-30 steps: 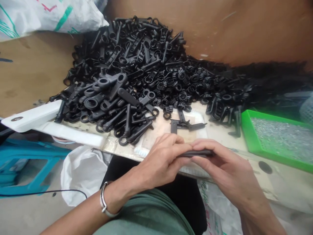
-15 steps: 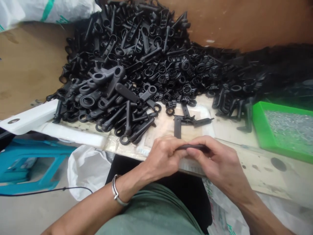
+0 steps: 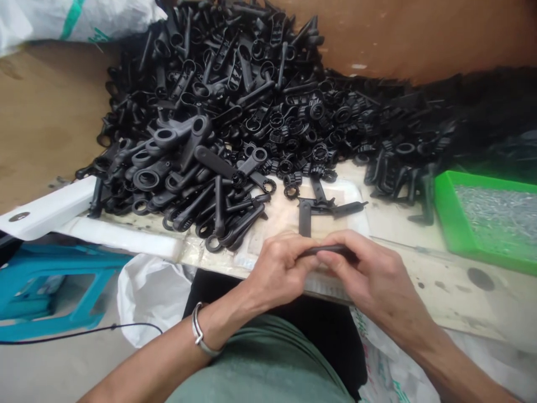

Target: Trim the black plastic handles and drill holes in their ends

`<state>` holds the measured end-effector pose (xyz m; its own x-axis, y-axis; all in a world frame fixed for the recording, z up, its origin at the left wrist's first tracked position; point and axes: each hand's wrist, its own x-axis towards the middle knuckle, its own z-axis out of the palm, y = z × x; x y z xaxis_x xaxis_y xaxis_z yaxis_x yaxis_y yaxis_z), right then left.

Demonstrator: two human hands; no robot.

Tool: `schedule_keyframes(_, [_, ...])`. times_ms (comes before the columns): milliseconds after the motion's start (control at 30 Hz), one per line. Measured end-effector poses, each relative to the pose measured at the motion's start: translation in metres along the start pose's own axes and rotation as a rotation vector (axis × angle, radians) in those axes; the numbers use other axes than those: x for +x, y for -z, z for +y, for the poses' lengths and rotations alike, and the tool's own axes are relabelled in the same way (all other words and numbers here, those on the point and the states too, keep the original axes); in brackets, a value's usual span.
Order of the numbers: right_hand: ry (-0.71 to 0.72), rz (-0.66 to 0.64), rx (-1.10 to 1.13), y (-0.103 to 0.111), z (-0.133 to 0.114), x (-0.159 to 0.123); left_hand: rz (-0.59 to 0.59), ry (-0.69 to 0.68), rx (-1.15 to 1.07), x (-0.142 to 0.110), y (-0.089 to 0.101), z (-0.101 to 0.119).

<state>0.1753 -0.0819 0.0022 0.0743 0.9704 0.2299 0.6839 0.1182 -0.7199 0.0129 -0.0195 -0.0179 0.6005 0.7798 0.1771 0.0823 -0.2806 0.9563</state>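
Observation:
Both of my hands grip one black plastic handle part (image 3: 331,249) at the table's front edge. My left hand (image 3: 283,268) is closed on its left end, and my right hand (image 3: 371,274) pinches the right end between thumb and fingers. Much of the part is hidden by my fingers. Just beyond them, several flat black plastic pieces (image 3: 305,218) lie on a pale board (image 3: 356,193). A heap of black handles with ring ends (image 3: 146,179) rises to the left. Small black toothed rings (image 3: 291,191) are piled behind the board.
At right stands a green tray (image 3: 451,224) of small metal pieces. Black L-shaped parts (image 3: 425,193) lie beside it. A white plastic bar (image 3: 54,207) juts out at left, above a blue stool (image 3: 84,313) and a white bag (image 3: 151,296). Brown cardboard (image 3: 419,33) walls the back.
Both hands keep their hold on the black handle part, which has tilted slightly. The camera view has shifted a little; the piles look unchanged.

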Motion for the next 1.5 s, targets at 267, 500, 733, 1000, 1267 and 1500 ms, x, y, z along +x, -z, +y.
schedule_keyframes(267, [-0.324, -0.198, 0.658, 0.021, 0.028, 0.006, -0.098, 0.195, -0.158, 0.003, 0.008, 0.008])
schedule_keyframes(500, [-0.071, 0.135, 0.072, -0.005, 0.000, -0.010, -0.193, 0.061, 0.037, 0.000, 0.010, 0.014])
schedule_keyframes(733, [-0.080, -0.089, 0.028, 0.017, 0.018, -0.025, -0.033, -0.354, 0.608, -0.018, 0.023, 0.012])
schedule_keyframes(1000, [0.105, 0.176, -0.642, 0.030, 0.045, 0.016, 0.440, -0.430, 1.431, -0.013, 0.039, -0.004])
schedule_keyframes(1267, [0.136, -0.021, -0.738, 0.029, 0.042, 0.043, 0.376, -0.363, 1.354, -0.008, 0.037, -0.004])
schedule_keyframes(1500, [-0.099, 0.259, -0.796, 0.077, 0.065, 0.061, 0.387, -0.409, 1.244, -0.004, 0.031, 0.000])
